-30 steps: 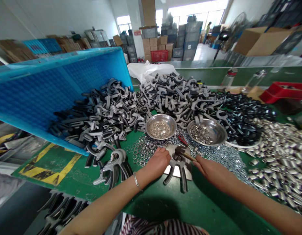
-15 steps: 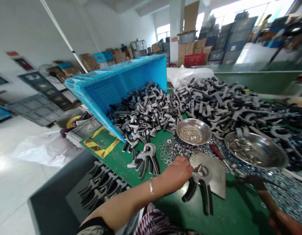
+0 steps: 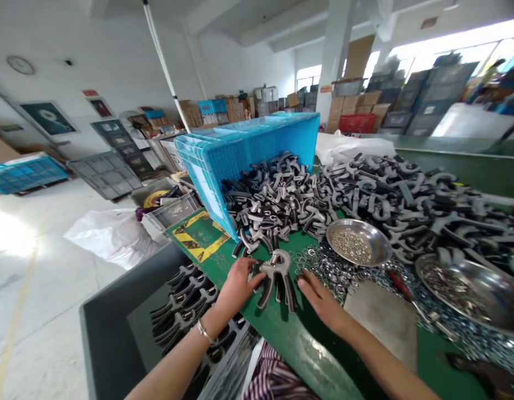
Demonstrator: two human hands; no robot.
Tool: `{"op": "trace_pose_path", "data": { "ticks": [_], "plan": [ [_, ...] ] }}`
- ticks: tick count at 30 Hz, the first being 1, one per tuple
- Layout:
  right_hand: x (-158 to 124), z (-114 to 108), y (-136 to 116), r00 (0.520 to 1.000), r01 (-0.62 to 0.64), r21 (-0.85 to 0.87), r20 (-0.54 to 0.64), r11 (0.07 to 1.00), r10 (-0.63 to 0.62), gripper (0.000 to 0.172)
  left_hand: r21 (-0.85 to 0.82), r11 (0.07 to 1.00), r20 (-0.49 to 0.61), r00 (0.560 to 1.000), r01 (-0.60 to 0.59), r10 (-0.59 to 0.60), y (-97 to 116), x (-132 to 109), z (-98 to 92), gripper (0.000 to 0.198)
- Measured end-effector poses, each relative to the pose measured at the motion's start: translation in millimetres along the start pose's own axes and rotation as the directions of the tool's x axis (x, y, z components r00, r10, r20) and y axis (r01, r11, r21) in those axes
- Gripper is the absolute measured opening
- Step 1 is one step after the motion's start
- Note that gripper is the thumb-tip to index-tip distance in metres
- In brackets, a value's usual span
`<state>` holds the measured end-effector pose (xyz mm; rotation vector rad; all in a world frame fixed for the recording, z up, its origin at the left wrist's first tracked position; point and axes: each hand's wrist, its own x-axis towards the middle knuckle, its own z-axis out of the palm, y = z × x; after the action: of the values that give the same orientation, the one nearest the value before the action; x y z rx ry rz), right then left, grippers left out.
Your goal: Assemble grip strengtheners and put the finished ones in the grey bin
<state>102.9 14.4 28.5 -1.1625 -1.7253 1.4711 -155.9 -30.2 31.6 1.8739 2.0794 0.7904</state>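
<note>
Left hand [image 3: 236, 286]: centre of the frame; thumb and fingers bent round the left side of the hand tool, grip closed on it.
Hand tool [image 3: 277, 270]: grey metal and black handles, coiled spring near the top; centre, standing among like pieces on the green tabletop [image 3: 260, 320].
Right hand [image 3: 319, 300]: right of the tool; grip open, fingers extended, holding nothing, fingertips near the loose silver rings [image 3: 310, 253].
Blue plastic crate [image 3: 257, 150]: upper centre, tipped on its side, opening toward the right; grey-and-black handle pieces [image 3: 277, 191] inside and spilling out of its mouth.
Nearer-centre bowl [image 3: 380, 244]: round, shiny steel; bottom covered with small pale-gold metal bits, too small to identify.
Right-edge bowl [image 3: 496, 291]: shiny steel; short silver pins heaped toward its left side, right side bare.
Dark grey plastic bin [image 3: 110, 325]: lower left, below the tabletop edge; sprung black-handled tools [image 3: 177, 314] laid in rows.
Light grey crate [image 3: 175, 219]: left of centre, beyond the bin; contents partly hidden.
Flat metal plate [image 3: 379, 319]: lower right, beside the right forearm.
</note>
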Motion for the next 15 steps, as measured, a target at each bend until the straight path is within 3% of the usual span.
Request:
{"op": "trace_pose_path", "data": {
  "ticks": [1,3,6,9,12,15],
  "plan": [
    [17,18,-2,0.999,0.022,0.035,0.035,0.999,-0.023,0.071,-0.022,0.997,0.032,0.997,0.076,-0.075,-2,-4,6.7,0.034],
    [40,39,-1,0.999,0.021,0.098,0.047,0.995,-0.025,0.070,-0.058,0.993,0.179,0.980,0.103,-0.091,-3,-7,14.5,0.043],
    [51,45,5,0.993,-0.105,0.281,0.089,0.954,0.083,0.060,-0.091,0.996,0.321,0.946,-0.008,0.037,-1,-1,13.6,0.051],
    [50,48,6,0.973,-0.217,0.449,0.167,0.867,0.157,0.056,-0.126,0.991,0.394,0.919,0.047,0.007,7,10,9.2,0.058],
    [44,53,5,0.985,-0.171,0.406,0.094,0.898,0.145,0.054,-0.143,0.982,0.309,0.948,0.119,-0.070,17,6,12.0,0.063],
    [31,48,7,1.000,0.011,0.243,0.008,0.970,-0.014,0.056,-0.172,0.984,0.153,0.988,0.044,-0.017,21,-21,20.2,0.059]
  ]
}}
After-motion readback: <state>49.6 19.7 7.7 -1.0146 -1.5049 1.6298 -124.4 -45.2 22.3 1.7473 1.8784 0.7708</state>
